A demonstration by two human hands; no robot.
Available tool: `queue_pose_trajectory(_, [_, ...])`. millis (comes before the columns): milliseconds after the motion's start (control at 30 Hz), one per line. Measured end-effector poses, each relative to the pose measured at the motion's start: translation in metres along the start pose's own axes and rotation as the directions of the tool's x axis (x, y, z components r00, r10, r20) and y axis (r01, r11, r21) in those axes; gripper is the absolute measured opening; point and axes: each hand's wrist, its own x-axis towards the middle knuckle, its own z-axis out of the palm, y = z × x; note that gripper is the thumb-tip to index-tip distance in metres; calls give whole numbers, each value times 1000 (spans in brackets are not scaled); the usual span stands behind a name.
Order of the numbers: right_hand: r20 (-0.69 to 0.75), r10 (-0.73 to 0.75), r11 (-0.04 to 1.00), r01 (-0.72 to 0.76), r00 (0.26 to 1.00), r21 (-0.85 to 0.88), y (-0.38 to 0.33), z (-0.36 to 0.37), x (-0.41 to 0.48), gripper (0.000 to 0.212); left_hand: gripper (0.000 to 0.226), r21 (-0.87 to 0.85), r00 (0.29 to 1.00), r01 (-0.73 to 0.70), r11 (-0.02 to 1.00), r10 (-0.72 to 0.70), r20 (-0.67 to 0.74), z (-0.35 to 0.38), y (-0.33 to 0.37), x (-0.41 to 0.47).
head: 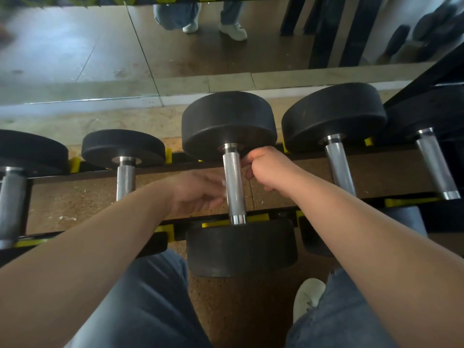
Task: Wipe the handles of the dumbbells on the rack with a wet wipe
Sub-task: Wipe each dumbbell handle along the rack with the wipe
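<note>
A row of black dumbbells with knurled steel handles lies across the black rack (271, 215). The middle dumbbell's handle (234, 187) runs away from me between its two rubber heads. My left hand (195, 192) is blurred just left of that handle, fingertips at its edge; how they lie is unclear. My right hand (268, 169) sits on the handle's right side near the far head (227, 121), fingers curled, thumb against the steel. No wet wipe shows in either hand; the palms are hidden.
More dumbbell handles lie on the left (125, 182) and on the right (339, 167). Yellow cradles (168, 154) mark each slot. A wall mirror (100, 46) stands behind the rack. My jeans and a white shoe (307, 296) are below.
</note>
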Motion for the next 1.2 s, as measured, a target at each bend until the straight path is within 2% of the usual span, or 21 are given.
queue_pose_trajectory(67, [2, -5, 1000, 5, 1000, -31, -1, 1, 0, 28, 26, 99, 983, 125, 987, -137, 121, 1, -9, -8])
queue_pose_trajectory(100, [5, -4, 999, 5, 1000, -36, -1, 2, 0, 27, 26, 65, 984, 119, 991, -126, 129, 4, -9, -7])
queue_pose_trajectory(167, [11, -6, 999, 6, 1000, -38, -1, 2, -1, 27, 25, -97, 999, -27, 995, 29, 24, 14, -5, 1])
queue_pose_trajectory(233, [-9, -5, 1000, 5, 1000, -30, -1, 0, -1, 25, 24, -190, 967, -233, 954, 206, -148, 20, -1, 13])
queue_pose_trajectory(267, [-31, 8, 1000, -9, 999, -13, -1, -1, 0, 23, 23, -188, 955, -275, 943, 244, -170, 21, -2, 17])
queue_pose_trajectory(300, [-50, 31, 1000, -30, 998, 8, -1, -2, 0, 21, 23, -158, 962, -258, 953, 239, -131, 21, -4, 17])
queue_pose_trajectory(333, [-63, 51, 998, -50, 997, 23, -1, -3, 1, 20, 24, -84, 981, -191, 978, 188, -43, 19, -8, 15])
queue_pose_trajectory(400, [-68, 59, 998, -57, 996, 25, -2, -4, 2, 25, 30, 161, 989, -6, 987, -18, 146, 14, -17, 9])
queue_pose_trajectory(467, [-68, 46, 999, -45, 997, 20, -2, -4, 2, 27, 29, 271, 978, 48, 961, -100, 184, 8, -17, 4])
queue_pose_trajectory(500, [-69, 41, 999, -40, 997, 21, -3, -4, 1, 27, 27, 236, 988, 29, 971, -63, 139, 7, -13, 1])
queue_pose_trajectory(567, [-70, 26, 1000, -26, 997, 13, -3, -5, 1, 27, 25, 61, 993, -75, 995, 80, -82, 7, -2, -4])
queue_pose_trajectory(633, [-71, 7, 1000, -7, 997, -8, -3, -6, 2, 26, 22, -74, 924, -224, 972, 187, -334, 8, 7, -9])
queue_pose_trajectory(667, [-74, 1, 1000, -2, 997, -13, -3, -6, 2, 25, 20, -74, 889, -276, 958, 225, -398, 12, 9, -13])
queue_pose_trajectory(700, [-79, -7, 1000, 6, 997, -12, -3, -5, 3, 23, 18, -3, 863, -300, 954, 271, -426, 16, 10, -17])
queue_pose_trajectory(767, [-87, -31, 999, 30, 996, -12, -2, -3, 4, 23, 13, 350, 825, -261, 900, 396, -404, 24, 7, -25])
queue_pose_trajectory(833, [-72, -73, 996, 68, 995, -61, 1, -1, 4, 27, 9, 638, 822, -201, 743, 482, -303, 30, 3, -34])
queue_pose_trajectory(900, [-52, -108, 987, 101, 993, -124, 4, 1, 2, 29, 11, 779, 864, -166, 604, 470, -180, 32, 2, -40])
queue_pose_trajectory(967, [-37, -128, 981, 121, 991, -152, 6, 3, 2, 27, 13, 831, 878, -166, 531, 462, -120, 34, 3, -43])
queue_pose_trajectory(1100, [-64, -132, 981, 121, 989, -151, 6, 4, 2, 29, 7, 698, 765, -245, 673, 576, -287, 41, 6, -31])
queue_pose_trajectory(1133, [-77, -133, 982, 121, 988, -147, 6, 4, 2, 30, 6, 707, 724, -253, 660, 614, -313, 45, 5, -28])
queue_pose_trajectory(1200, [-88, -141, 982, 128, 986, -137, 8, 1, 1, 32, 5, 824, 681, -242, 513, 695, -232, 49, 1, -29])
